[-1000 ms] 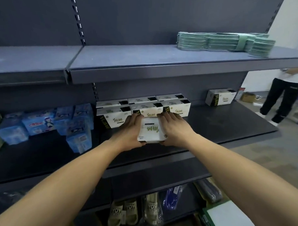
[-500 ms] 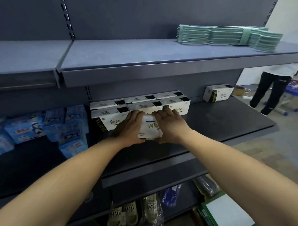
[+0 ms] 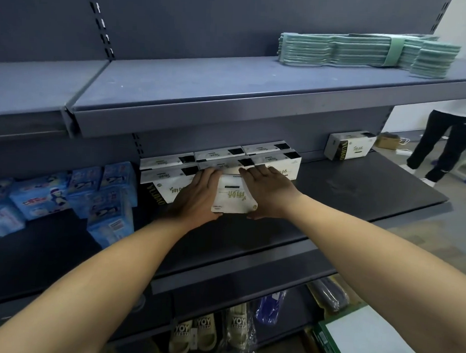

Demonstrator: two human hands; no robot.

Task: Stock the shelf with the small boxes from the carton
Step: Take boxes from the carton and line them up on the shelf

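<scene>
In the head view, the person's two hands are reaching onto the middle shelf (image 3: 359,198) with a small white box (image 3: 232,193) lying between them. The left hand (image 3: 199,196) is pressing against the box's left side and the right hand (image 3: 268,194) against its right side, fingers fairly straight and pointing toward the back, so the box is being squeezed between the two palms. The box is lying flat with its printed face up, its far end touching the row of white boxes (image 3: 219,162) already standing at the back of the shelf. One more white box (image 3: 348,148) is sitting apart, further right along the same shelf. Blue packets (image 3: 65,195) are lying to the left. A green bundle (image 3: 365,52) is resting on the upper shelf (image 3: 203,89). Slippers (image 3: 206,332) are showing on the shelf below.
</scene>
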